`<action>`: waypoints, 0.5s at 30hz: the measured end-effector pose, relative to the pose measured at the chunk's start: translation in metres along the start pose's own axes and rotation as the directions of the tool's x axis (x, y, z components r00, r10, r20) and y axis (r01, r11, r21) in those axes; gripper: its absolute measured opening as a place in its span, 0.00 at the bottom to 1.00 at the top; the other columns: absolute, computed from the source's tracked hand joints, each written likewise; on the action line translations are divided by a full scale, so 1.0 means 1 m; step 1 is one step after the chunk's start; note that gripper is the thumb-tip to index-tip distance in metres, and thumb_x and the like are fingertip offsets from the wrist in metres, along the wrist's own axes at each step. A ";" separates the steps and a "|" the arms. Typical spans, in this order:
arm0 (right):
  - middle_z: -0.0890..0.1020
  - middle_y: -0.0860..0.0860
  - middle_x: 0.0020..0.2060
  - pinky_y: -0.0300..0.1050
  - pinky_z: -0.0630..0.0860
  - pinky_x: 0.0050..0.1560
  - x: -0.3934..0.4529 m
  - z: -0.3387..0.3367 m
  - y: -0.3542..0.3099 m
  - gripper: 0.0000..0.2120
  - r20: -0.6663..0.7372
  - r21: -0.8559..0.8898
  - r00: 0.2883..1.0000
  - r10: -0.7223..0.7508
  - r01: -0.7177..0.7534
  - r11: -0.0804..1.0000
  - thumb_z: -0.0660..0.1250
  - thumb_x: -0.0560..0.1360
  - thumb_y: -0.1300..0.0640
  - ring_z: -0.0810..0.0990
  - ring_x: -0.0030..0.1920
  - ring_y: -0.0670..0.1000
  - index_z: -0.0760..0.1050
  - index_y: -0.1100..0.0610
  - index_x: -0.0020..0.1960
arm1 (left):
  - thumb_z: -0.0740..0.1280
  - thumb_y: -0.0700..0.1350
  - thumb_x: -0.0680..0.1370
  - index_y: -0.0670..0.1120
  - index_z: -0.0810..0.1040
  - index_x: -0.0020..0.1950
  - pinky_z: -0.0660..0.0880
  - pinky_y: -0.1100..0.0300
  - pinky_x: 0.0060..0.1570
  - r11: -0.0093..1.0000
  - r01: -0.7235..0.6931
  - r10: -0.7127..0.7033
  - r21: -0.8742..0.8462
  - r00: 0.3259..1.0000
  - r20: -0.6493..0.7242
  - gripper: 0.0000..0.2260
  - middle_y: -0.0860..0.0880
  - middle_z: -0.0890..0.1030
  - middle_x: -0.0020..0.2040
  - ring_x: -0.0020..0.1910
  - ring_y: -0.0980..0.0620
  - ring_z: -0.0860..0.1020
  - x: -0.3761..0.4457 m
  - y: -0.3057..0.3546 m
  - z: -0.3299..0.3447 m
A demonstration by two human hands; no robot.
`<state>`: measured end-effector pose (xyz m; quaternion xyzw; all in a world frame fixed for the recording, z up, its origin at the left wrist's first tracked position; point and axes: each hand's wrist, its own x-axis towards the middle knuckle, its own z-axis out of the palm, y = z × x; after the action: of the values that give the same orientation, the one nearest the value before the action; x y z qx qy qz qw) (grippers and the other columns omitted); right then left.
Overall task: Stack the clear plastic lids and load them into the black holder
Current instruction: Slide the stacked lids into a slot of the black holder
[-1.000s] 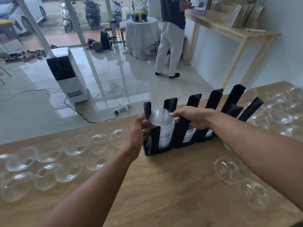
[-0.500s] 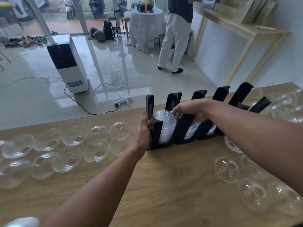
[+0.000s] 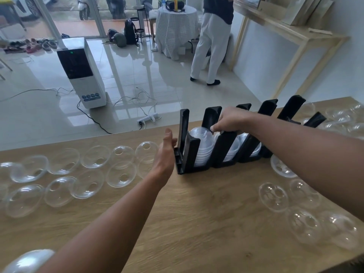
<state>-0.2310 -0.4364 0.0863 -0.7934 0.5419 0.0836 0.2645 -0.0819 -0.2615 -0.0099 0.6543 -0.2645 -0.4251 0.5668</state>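
Right hand [image 3: 229, 121] pinches stacked lids [image 3: 201, 142] in black holder [image 3: 224, 148]; left hand [image 3: 165, 152] spread.

Looks like a small café or shop front. Beyond the hands, glossy tiled floor [image 3: 137, 75], a standing air cooler [image 3: 80, 73], a cloth-draped round table [image 3: 175, 30], glass doors [image 3: 78, 14] onto parked scooters. Under the hands, a wooden counter [image 3: 197, 213] strewn with dome cup lids [image 3: 120, 174]. Right, a wooden shelf [image 3: 291, 32].

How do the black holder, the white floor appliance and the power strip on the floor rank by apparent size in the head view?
1. black holder, nearest the camera
2. white floor appliance, farther off, so true size unsure
3. power strip
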 end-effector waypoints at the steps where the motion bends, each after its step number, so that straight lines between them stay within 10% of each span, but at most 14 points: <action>1: 0.85 0.57 0.44 0.50 0.83 0.47 -0.007 -0.003 -0.003 0.17 -0.038 -0.017 0.999 -0.011 0.010 1.000 0.76 0.74 0.46 0.85 0.44 0.57 0.84 0.60 0.47 | 0.50 0.76 0.73 0.46 0.78 0.65 0.71 0.52 0.64 1.000 -0.018 0.018 0.014 1.000 -0.007 0.41 0.48 0.79 0.64 0.61 0.54 0.77 -0.003 0.003 -0.012; 11: 0.83 0.51 0.43 0.52 0.79 0.49 -0.101 -0.005 -0.097 0.15 -0.500 -0.161 0.827 -0.255 0.200 0.966 0.67 0.77 0.37 0.81 0.46 0.57 0.81 0.49 0.50 | 0.50 0.77 0.73 0.50 0.85 0.54 0.74 0.43 0.64 0.941 -0.083 0.142 0.329 0.977 -0.159 0.37 0.50 0.85 0.54 0.54 0.51 0.82 -0.065 0.036 -0.216; 15: 0.84 0.46 0.44 0.49 0.79 0.49 -0.137 0.055 -0.157 0.14 -0.484 -0.015 0.801 -0.353 0.396 0.918 0.67 0.78 0.38 0.82 0.45 0.52 0.81 0.48 0.50 | 0.50 0.84 0.66 0.55 0.83 0.50 0.75 0.44 0.61 0.891 0.057 0.074 0.450 0.961 -0.267 0.40 0.56 0.85 0.52 0.53 0.53 0.81 -0.107 0.013 -0.307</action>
<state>-0.1348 -0.2536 0.1491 -0.8681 0.4257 -0.1920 0.1683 0.1286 -0.0170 0.0287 0.8201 -0.2772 -0.2534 0.4317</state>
